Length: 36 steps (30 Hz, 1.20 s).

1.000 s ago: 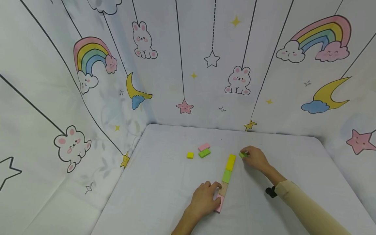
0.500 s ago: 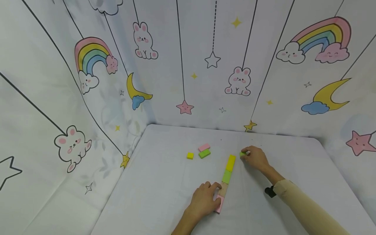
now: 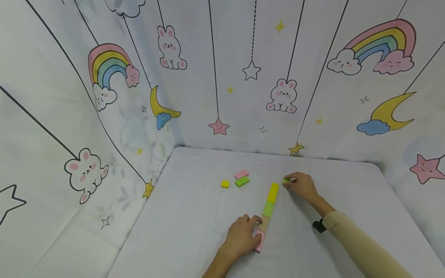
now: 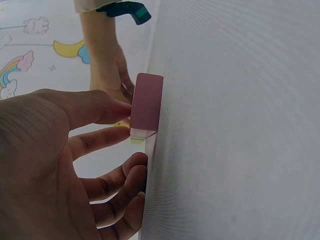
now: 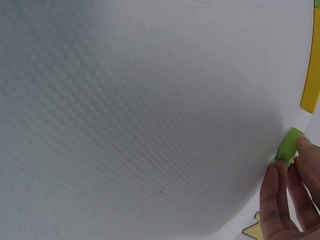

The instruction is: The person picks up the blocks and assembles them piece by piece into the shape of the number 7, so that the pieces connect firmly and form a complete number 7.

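Observation:
A straight row of blocks lies on the white table: a pink block [image 3: 260,241] at the near end, then a plain wood block [image 3: 264,223], a light green block [image 3: 268,209] and a yellow block [image 3: 273,192]. Beside the near end, my left hand [image 3: 242,236] rests with its thumb against the pink block and its index fingertip at the wood block. Thumb and fingers of my right hand [image 3: 301,186] pinch a small green block [image 5: 290,145] just right of the row's far end. Those fingers partly hide it in the head view.
Left of the row's far end lie a small yellow block [image 3: 225,184], a pink block [image 3: 241,174] and a green block [image 3: 242,181], the last two side by side. A cartoon-printed curtain [image 3: 194,96] stands behind the table [image 3: 187,216].
My right hand has shifted the green block very slightly away from me and to the left, turning it a little. The left hand and the row have stayed put.

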{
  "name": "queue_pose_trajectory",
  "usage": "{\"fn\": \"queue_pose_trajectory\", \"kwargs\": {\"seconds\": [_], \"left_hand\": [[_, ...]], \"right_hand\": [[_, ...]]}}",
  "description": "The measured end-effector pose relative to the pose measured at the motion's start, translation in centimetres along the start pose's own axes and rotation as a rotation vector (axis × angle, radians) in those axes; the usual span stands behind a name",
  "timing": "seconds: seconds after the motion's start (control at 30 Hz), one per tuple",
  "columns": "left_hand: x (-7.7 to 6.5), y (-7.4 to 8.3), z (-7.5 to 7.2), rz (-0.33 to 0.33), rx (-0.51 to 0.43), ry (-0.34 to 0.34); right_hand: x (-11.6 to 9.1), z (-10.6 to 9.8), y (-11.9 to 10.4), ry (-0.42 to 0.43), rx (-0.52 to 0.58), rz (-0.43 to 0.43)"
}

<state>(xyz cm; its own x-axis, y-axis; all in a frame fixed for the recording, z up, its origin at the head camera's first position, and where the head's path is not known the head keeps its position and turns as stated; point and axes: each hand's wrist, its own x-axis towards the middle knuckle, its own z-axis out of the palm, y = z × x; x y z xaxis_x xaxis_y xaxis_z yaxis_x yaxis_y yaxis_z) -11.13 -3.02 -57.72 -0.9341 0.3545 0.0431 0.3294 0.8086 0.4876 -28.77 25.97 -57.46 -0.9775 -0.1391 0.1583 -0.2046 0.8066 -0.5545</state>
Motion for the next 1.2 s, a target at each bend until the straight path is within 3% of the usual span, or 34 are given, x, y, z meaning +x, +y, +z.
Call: {"fn": "queue_pose_trajectory", "kwargs": {"seconds": [0.5,1.2], "left_hand": [[0.1,-0.2,0.3,0.004,0.007,0.006],[0.0,-0.1,-0.1,-0.004,-0.005,-0.005]], "right_hand": [[0.5,0.7,0.4,0.004,0.016,-0.073],[0.9,1.5,-0.2,0.038,0.028,-0.085]]}}
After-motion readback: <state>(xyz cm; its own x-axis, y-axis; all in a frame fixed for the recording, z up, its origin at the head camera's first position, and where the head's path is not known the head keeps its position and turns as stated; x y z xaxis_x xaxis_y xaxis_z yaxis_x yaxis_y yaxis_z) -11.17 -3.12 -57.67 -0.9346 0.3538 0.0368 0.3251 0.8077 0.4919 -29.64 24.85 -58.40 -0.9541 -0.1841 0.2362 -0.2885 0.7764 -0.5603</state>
